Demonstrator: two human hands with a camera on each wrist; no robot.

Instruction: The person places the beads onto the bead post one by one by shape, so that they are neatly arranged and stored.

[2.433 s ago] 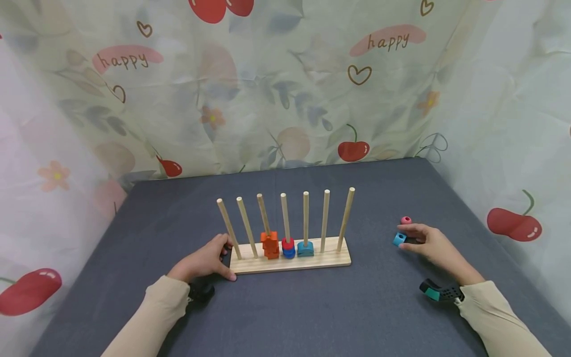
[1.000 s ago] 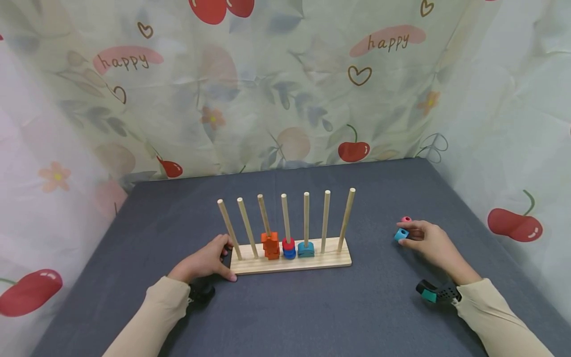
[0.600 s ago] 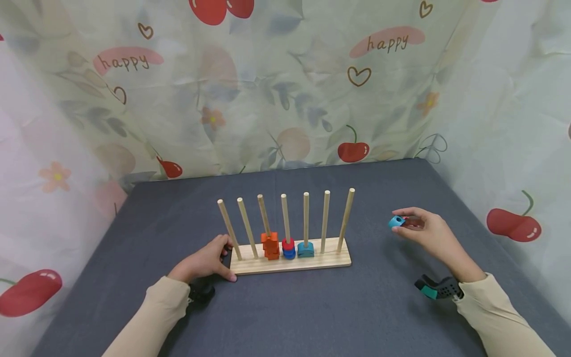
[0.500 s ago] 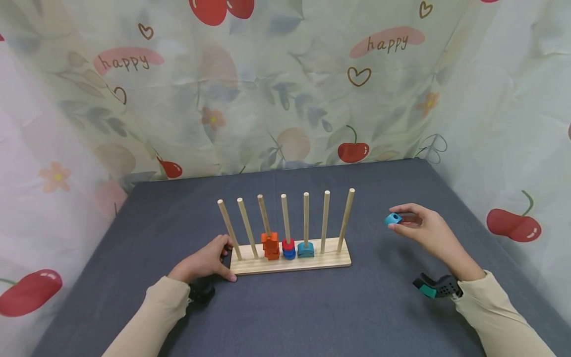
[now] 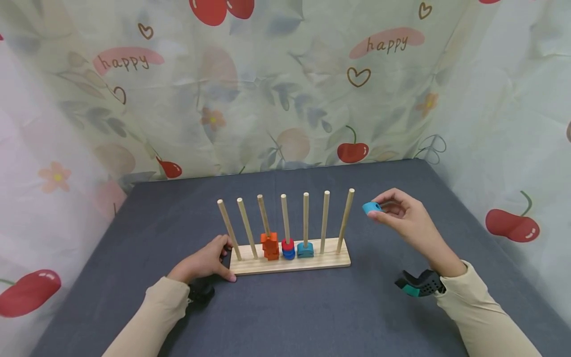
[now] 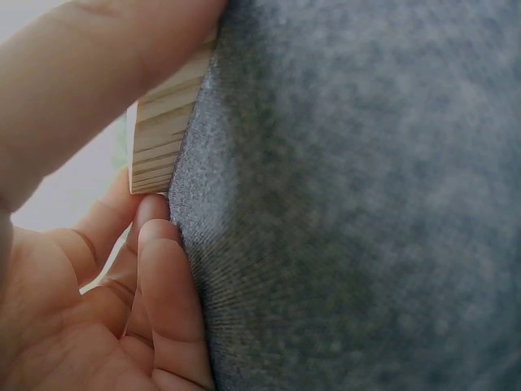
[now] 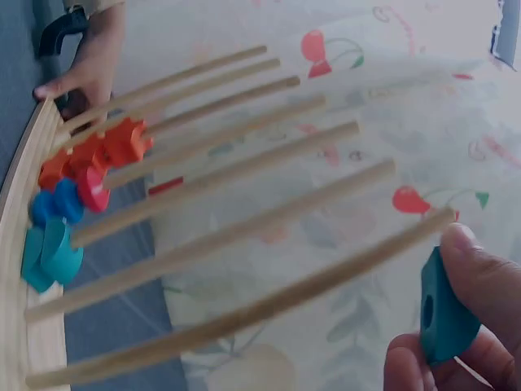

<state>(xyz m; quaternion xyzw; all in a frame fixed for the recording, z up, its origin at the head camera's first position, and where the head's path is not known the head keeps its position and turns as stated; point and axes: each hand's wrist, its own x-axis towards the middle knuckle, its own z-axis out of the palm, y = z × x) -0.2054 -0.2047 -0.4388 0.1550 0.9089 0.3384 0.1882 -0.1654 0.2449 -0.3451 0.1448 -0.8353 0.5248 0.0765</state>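
My left hand (image 5: 202,259) grips the left end of a wooden peg board (image 5: 331,259), thumb in front; the left wrist view shows its fingers at the board's corner. Raised over the table, my right hand (image 5: 408,218) pinches a blue bead (image 5: 371,208) with a hole between thumb and fingertips. The bead is close to the top of the rightmost peg (image 5: 346,220) but apart from it. Orange star-like beads (image 5: 269,246) sit on the third peg from the left. On the fourth, a red bead (image 5: 288,244) tops blue ones (image 5: 289,254). Light-blue beads (image 5: 305,250) are on the fifth.
The peg board stands on a dark grey tablecloth (image 5: 285,312). Patterned curtains (image 5: 285,99) hang behind and at both sides. A black wrist mount (image 5: 419,283) hangs under my right wrist. The pink bead seen earlier is hidden now.
My right hand has lifted the blue bead from the table and carried it left and up towards the rightmost peg. My left hand and the peg board have stayed in place.
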